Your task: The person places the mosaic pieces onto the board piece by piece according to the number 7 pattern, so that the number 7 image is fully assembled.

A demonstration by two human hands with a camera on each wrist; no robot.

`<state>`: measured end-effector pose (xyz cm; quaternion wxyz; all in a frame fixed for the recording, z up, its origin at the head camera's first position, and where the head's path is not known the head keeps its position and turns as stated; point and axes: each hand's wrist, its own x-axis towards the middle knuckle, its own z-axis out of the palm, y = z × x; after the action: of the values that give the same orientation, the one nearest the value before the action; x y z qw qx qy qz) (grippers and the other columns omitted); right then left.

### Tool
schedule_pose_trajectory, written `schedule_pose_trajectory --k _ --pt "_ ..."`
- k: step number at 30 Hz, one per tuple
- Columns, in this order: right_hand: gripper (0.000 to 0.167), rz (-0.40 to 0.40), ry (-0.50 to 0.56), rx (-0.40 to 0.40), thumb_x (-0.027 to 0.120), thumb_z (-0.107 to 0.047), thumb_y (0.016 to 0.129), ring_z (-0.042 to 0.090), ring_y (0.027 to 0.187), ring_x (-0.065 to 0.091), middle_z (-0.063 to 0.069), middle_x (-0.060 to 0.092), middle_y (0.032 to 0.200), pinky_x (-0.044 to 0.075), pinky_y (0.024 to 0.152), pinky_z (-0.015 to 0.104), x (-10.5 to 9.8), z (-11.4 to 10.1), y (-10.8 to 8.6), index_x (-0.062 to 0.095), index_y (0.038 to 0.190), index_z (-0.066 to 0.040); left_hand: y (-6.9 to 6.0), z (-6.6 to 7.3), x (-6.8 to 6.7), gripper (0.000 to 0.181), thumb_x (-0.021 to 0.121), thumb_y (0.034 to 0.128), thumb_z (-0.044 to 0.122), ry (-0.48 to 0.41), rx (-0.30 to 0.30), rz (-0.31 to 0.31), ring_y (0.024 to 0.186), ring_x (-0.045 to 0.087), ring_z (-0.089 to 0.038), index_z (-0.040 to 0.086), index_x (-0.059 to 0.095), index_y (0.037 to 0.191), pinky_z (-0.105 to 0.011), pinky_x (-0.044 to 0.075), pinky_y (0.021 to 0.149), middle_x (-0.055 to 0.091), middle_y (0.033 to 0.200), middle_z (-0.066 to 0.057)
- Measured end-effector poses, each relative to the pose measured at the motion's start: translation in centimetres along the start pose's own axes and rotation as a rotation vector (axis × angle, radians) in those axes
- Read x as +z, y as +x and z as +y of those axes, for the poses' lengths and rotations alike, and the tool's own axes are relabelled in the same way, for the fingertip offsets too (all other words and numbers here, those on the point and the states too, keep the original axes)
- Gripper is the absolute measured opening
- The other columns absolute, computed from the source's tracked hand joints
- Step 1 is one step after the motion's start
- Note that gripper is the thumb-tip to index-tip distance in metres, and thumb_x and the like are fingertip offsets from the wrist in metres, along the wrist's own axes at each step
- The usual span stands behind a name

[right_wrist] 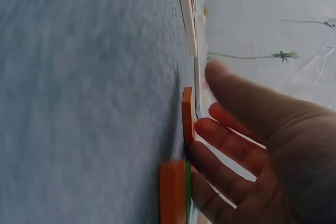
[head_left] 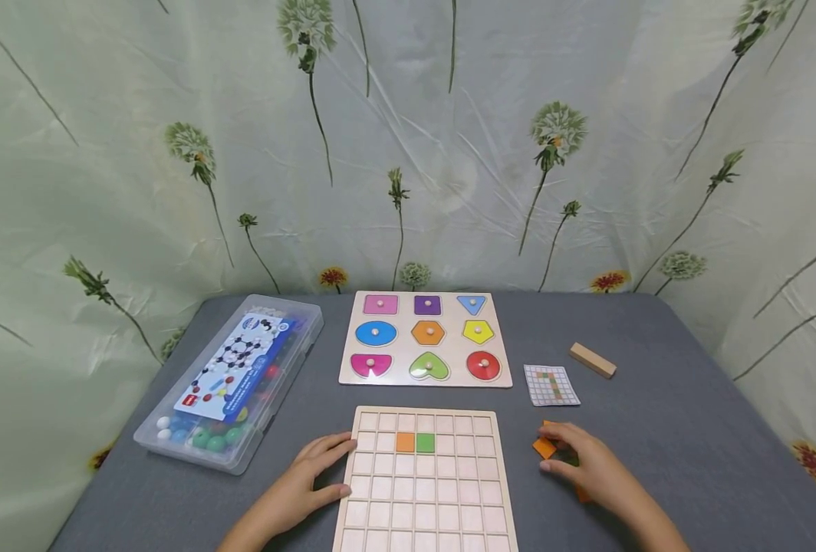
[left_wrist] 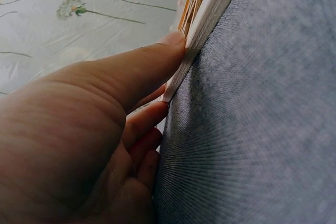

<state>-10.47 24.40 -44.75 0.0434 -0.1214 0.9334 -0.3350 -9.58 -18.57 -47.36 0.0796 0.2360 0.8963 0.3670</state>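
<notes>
while the left hand (head_left: 299, 489) rests its thumb and fingertips against the left edge of the board (head_left: 423, 489), its fingers loosely extended, the right hand (head_left: 593, 464) reaches over the loose tiles just right of the board. thumb and fingers stand apart there, gripping nothing; whether a fingertip touches a tile i cannot tell. one loose orange tile (head_left: 544, 448) lies at the fingers, another orange tile (head_left: 584, 495) shows nearer, under the palm, and a loose green tile (right_wrist: 188, 190) sits among them, partly hidden.

on the board, an orange tile set in its grid (head_left: 405, 442) and a green tile set beside it (head_left: 425, 443) fill the third and fourth cells from the left, second row from the far edge.

beyond the right hand lies a card (head_left: 551, 386) printed with a grid of orange and green squares, and farther right a wooden block (head_left: 593, 360). past the board's far edge is a puzzle (head_left: 406, 308) of nine knobbed shapes. at the left, a clear box (head_left: 274, 395) of coloured balls lies slanted on the grey surface (head_left: 663, 383). a flowered cloth (head_left: 470, 153) hangs behind.
</notes>
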Motion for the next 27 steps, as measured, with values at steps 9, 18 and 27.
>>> schedule_pose_trajectory --k 9,18,27 --pt "0.037 0.050 -0.020 -0.059 0.075 -0.019 0.072 0.011 0.083 0.050 -0.005 0.055 0.097 0.044 0.073 0.029 1.0 -0.3 0.3 0.061 0.105 -0.010 0.0 0.0 0.0 0.062 0.059 0.0819 0.044 0.005 0.018 0.010 0.123 0.029 -0.030 0.016 0.044 0.135 -0.054 0.032 0.090 0.038 0.136 -0.003" --pt "0.022 0.086 -0.098 0.028 0.076 -0.011 0.070 0.011 0.076 0.049 -0.003 0.051 0.082 0.043 0.069 0.031 1.3 -1.0 0.8 0.061 0.086 -0.010 -0.2 0.1 -0.1 0.061 0.059 0.0822 0.044 0.001 0.015 0.008 0.123 0.029 -0.031 0.016 0.044 0.135 -0.055 0.032 0.089 0.038 0.136 -0.003" --pt "0.025 0.124 0.003 -0.065 0.073 -0.011 0.075 0.013 0.083 0.054 -0.006 0.056 0.091 0.046 0.074 0.035 0.7 -4.2 2.2 0.062 0.097 -0.012 -0.1 0.0 0.0 0.062 0.058 0.0822 0.045 -0.001 0.017 0.004 0.124 0.028 -0.030 0.018 0.043 0.135 -0.054 0.032 0.089 0.037 0.136 -0.002"
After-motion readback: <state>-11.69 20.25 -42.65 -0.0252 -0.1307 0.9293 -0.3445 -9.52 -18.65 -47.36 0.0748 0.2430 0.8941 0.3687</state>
